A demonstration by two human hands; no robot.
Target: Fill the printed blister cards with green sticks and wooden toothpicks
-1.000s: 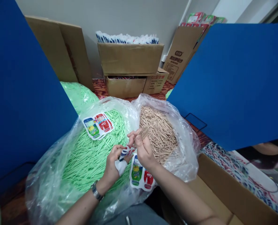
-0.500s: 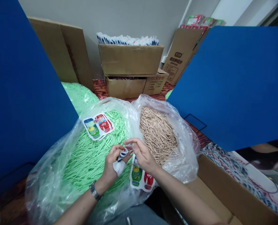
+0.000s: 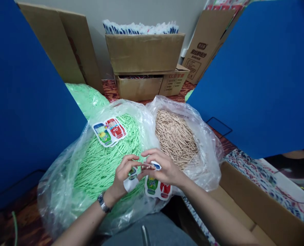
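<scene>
Both my hands meet over the front of the bag of green sticks [image 3: 100, 171]. My left hand [image 3: 122, 174] is closed with bent fingers round one side of a small printed packet [image 3: 132, 173]. Opposite it, my right hand [image 3: 164, 167] has its thumb and fingers closed on the other side, where a blue and white part shows. Thin brownish ends show between the hands; what they are is too small to tell. Below my right hand lies another packet with green and red jar prints [image 3: 158, 188]. More such packets [image 3: 109, 131] lie on the green sticks.
To the right stands a clear plastic bag of brown sticks [image 3: 176, 140]. An open carton [image 3: 254, 198] is at the lower right. Blue boards [image 3: 259, 85] rise on both sides. Stacked cartons [image 3: 144, 54] stand at the back, the upper one full of white and blue packs.
My right hand has shifted slightly right, and its fingers are more arched around the packet. The brownish ends now show between the hands. The view has tilted down a little.
</scene>
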